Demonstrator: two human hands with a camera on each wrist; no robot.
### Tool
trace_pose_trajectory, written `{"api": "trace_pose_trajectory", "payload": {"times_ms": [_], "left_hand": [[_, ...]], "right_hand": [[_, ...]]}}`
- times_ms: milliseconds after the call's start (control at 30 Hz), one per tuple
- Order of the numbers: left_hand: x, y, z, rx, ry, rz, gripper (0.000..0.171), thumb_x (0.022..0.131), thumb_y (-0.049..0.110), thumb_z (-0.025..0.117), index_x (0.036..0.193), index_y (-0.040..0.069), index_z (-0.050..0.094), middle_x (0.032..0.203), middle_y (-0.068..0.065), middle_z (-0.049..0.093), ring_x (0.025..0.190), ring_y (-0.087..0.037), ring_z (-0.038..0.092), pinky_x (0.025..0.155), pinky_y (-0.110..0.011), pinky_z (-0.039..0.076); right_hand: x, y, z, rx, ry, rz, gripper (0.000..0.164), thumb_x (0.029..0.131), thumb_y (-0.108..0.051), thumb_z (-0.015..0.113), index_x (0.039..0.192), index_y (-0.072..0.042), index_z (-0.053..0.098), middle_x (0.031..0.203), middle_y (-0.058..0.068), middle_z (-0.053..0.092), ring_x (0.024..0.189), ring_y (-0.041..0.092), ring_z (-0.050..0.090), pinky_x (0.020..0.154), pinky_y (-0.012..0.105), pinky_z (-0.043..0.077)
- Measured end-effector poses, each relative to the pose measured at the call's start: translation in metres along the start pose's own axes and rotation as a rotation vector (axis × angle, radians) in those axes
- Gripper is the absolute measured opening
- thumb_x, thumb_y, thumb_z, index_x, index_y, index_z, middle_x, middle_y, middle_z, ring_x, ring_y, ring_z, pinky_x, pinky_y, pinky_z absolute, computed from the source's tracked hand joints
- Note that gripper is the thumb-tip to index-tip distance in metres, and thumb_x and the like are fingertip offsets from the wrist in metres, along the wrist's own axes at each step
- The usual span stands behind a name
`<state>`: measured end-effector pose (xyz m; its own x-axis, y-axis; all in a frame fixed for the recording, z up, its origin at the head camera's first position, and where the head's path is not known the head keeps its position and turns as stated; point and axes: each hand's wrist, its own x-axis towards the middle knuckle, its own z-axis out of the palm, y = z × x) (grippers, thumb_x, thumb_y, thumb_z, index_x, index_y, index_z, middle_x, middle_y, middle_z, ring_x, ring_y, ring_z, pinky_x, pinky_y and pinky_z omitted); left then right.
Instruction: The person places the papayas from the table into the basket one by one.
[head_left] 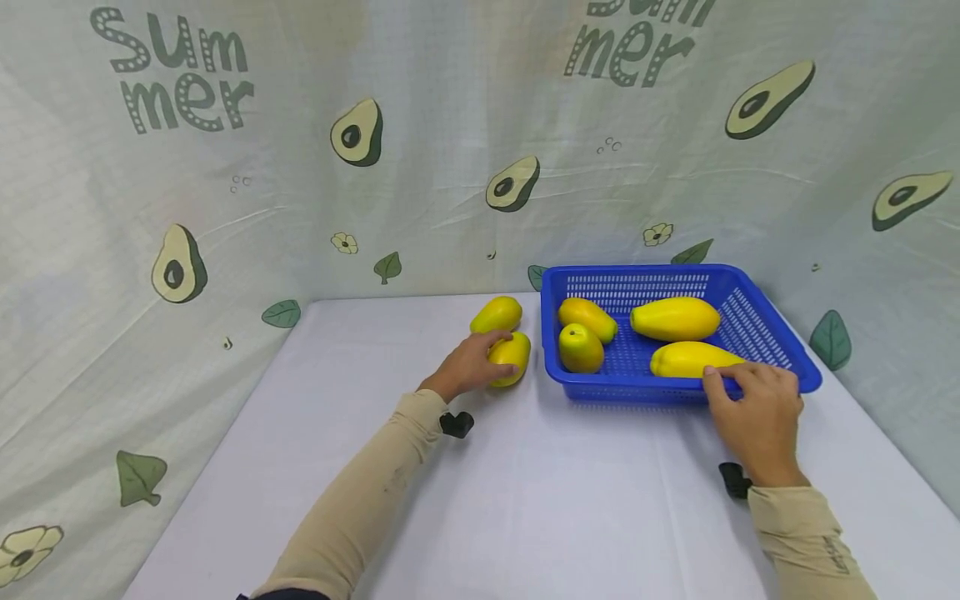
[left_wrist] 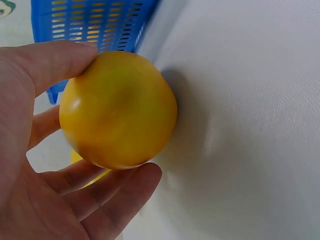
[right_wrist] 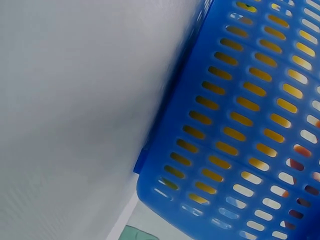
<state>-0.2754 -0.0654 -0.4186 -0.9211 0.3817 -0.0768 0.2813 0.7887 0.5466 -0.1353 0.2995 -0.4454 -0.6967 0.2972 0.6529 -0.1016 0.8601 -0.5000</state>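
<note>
My left hand [head_left: 471, 364] grips a yellow papaya [head_left: 512, 360] on the table, left of the blue basket. The left wrist view shows the papaya's rounded end [left_wrist: 120, 110] with the thumb on one side and the fingers curved along the other. Another papaya [head_left: 497, 314] lies just behind it. The right hand [head_left: 759, 412] holds the front rim of the basket [head_left: 600, 390] near its right corner, fingers bent over it. Close against those fingers lies a long papaya [head_left: 686, 358] inside. Through the slots of the basket wall [right_wrist: 200, 135], parts of fingers show.
Farther back in the basket rests another long papaya [head_left: 675, 318]. Two shorter ones, a yellow papaya [head_left: 587, 318] and a greener papaya [head_left: 581, 348], sit at its left. A white cloth [head_left: 540, 500] covers the table, and a printed curtain [head_left: 435, 125] hangs behind.
</note>
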Motion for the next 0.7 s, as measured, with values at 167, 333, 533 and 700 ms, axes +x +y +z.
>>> {"api": "trace_pose_trajectory", "payload": {"times_ms": [167,333,533,700], "left_hand": [[-0.001,-0.004,0.000,-0.025,-0.003,-0.002,0.062,0.089,0.042,0.072,0.146,0.027,0.052,0.144,-0.004,0.053,0.118,-0.024,0.051,0.102,-0.047,0.043],[-0.002,-0.003,0.000,-0.016,0.006,0.007,0.063,0.089,0.043,0.072,0.146,0.027,0.052,0.144,-0.002,0.054,0.116,-0.024,0.052,0.100,-0.048,0.044],[-0.003,-0.002,0.002,-0.004,0.009,0.010,0.065,0.087,0.042,0.075,0.146,0.028,0.052,0.144,-0.001,0.054,0.117,-0.023,0.052,0.101,-0.047,0.043],[-0.003,-0.003,0.004,-0.023,0.013,0.001,0.069,0.085,0.042,0.077,0.147,0.027,0.051,0.142,-0.003,0.054,0.115,-0.023,0.052,0.101,-0.045,0.043]], "right_hand": [[0.002,-0.001,-0.005,-0.014,-0.079,0.024,0.037,0.095,-0.027,0.065,0.100,0.009,0.071,0.112,0.033,0.063,0.113,0.052,0.044,0.084,0.071,0.029],[0.004,0.002,-0.014,-0.045,-0.192,0.014,0.041,0.098,-0.035,0.062,0.108,0.004,0.070,0.118,0.033,0.062,0.116,0.052,0.041,0.084,0.078,0.026],[0.002,0.007,-0.018,-0.044,-0.237,-0.018,0.038,0.098,-0.035,0.064,0.114,-0.001,0.069,0.121,0.030,0.062,0.117,0.052,0.039,0.082,0.077,0.025],[0.001,0.006,-0.017,-0.028,-0.213,-0.020,0.036,0.097,-0.033,0.065,0.112,0.000,0.070,0.120,0.031,0.062,0.116,0.051,0.040,0.083,0.076,0.024]]}}
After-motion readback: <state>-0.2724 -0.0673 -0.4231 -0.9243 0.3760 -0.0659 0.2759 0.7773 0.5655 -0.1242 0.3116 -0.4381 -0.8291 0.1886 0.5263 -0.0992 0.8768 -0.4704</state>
